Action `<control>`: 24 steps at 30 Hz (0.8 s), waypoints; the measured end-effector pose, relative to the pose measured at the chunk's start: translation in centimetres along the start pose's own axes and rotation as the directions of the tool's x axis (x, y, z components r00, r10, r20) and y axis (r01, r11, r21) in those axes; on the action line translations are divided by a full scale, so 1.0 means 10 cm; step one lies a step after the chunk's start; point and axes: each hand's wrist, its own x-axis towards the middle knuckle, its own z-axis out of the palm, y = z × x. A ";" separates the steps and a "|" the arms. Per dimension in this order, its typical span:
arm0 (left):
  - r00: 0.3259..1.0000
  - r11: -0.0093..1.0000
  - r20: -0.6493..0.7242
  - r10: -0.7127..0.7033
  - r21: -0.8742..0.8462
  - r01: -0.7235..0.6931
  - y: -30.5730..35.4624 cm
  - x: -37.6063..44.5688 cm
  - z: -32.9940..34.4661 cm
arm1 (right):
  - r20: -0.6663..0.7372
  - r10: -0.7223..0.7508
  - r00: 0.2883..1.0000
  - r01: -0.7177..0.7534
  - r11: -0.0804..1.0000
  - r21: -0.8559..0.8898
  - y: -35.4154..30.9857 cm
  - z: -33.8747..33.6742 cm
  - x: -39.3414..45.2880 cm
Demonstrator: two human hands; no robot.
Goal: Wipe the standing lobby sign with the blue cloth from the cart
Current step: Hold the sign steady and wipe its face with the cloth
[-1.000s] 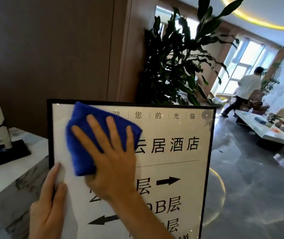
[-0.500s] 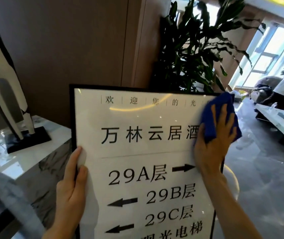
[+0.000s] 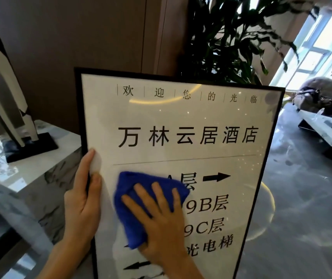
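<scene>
The standing lobby sign (image 3: pixel 181 117) fills the middle of the view: a white glossy panel with black characters and arrows in a thin black frame. My left hand (image 3: pixel 82 200) grips its left edge, thumb on the front face. My right hand (image 3: pixel 161 222) lies flat, fingers spread, pressing the folded blue cloth (image 3: pixel 133 200) against the lower left part of the panel. The cloth covers part of the first arrow line and the digits below it.
A marble-topped counter (image 3: pixel 20 172) stands at the left, with a black-and-white sculpture (image 3: pixel 10 109) on a dark base. A tall leafy plant (image 3: pixel 227 41) rises behind the sign. Glossy grey floor (image 3: pixel 302 208) stretches right toward a low white table (image 3: pixel 326 129) and windows.
My right hand carried the blue cloth from the sign's upper left to its upper right edge, then down to the lower left. My left hand kept hold of the left edge.
</scene>
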 end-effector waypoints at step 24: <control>0.994 0.992 0.008 0.109 -0.071 -0.108 -0.21 0.26 0.18 | -0.136 0.436 0.889 -0.430 0.900 0.075 0.68 0.14 0.17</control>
